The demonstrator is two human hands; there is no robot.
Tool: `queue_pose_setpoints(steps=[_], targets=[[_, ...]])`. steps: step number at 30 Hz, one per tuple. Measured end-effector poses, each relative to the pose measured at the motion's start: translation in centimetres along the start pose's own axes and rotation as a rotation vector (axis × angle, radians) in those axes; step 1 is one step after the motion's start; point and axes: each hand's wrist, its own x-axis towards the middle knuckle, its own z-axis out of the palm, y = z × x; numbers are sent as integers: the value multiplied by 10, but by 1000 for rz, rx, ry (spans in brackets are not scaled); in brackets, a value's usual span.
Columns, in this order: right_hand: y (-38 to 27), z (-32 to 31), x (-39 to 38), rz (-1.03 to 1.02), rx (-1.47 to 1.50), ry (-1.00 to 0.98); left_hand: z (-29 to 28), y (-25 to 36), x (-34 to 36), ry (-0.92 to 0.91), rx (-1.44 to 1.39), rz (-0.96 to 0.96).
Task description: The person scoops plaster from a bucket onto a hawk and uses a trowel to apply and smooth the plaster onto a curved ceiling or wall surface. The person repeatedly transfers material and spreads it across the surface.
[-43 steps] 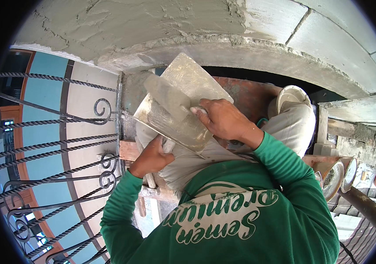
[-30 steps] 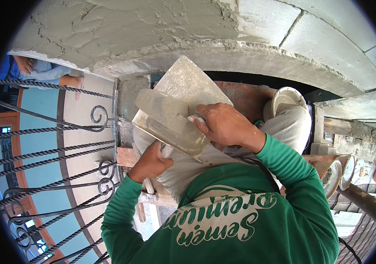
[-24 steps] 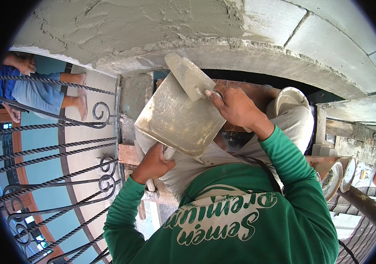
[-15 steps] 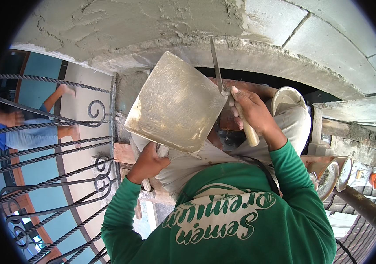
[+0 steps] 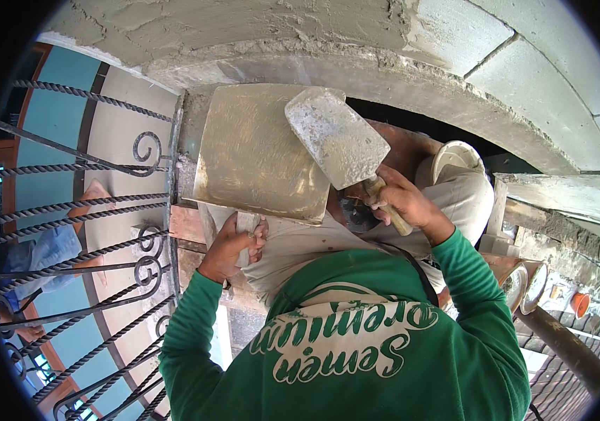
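My left hand is closed round the handle of a square plasterer's hawk, whose flat top is smeared with a thin film of grey mortar. In my right hand is the wooden handle of a trowel. The trowel's broad blade shows its flat face, coated with pale mortar, and overlaps the hawk's right corner in view. Whether blade and hawk touch, I cannot tell. Below the blade, a dark rounded thing is partly hidden by my right hand.
Ahead stands a block wall, its left stretch covered in wet grey plaster. A black twisted-iron railing runs along the left, with another person beyond it. Buckets and a thick pipe are at the right.
The trowel has turned from edge-on to flat and swung left across the hawk. The hawk has rotated to sit squarer. The person beyond the railing has shifted toward the lower left.
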Motion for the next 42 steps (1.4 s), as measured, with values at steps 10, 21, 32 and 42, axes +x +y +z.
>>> queue_pose_setpoints(steps=[10,21,32,42], targets=[[19,-31,42,-277,-1005,-35,-13,-26,-12,-98,-94,-71],[32,-88,41,-162,-998,-97,-39,-54,-11,-166,-250,-40],[-18,-25,14,-559,-1268,544,-10,-29,-9,-91,-241,5],[0,-5,22,-383,-1489,371,-8,-30,-15,-94,-239,-40]])
